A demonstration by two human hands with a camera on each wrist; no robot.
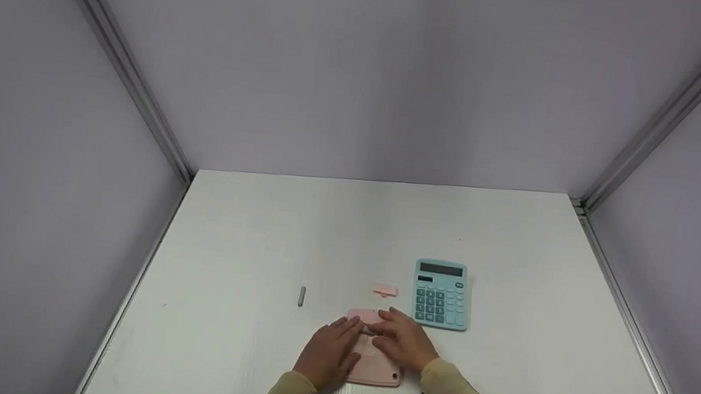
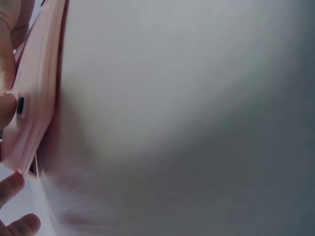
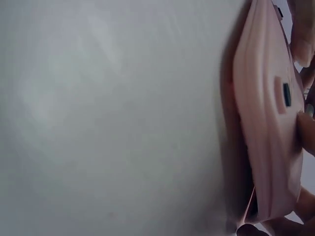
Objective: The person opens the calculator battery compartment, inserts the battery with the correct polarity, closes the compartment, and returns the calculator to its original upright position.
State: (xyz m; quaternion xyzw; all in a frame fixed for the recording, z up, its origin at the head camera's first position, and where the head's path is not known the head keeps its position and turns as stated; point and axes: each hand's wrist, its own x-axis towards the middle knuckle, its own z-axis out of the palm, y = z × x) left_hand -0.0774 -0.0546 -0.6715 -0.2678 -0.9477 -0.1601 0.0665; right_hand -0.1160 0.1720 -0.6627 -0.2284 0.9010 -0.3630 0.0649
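A pink calculator lies face down on the white table, its back and dark rubber feet showing. A silver battery shows at the slot across its back, mostly hidden by fingertips. My right hand bends its fingers and thumb around that slot, at the battery. My left hand rests along the calculator's left side, fingers fairly straight, thumb on the back. In the left wrist view, fingertips sit right at the pink calculator's corner. The right wrist view shows the calculator's side with fingers over it.
A blue calculator lies face up to the right of my right hand. Beyond the pink one sits a small pink cover. Another grey battery lies to the left. Grey panels border the table.
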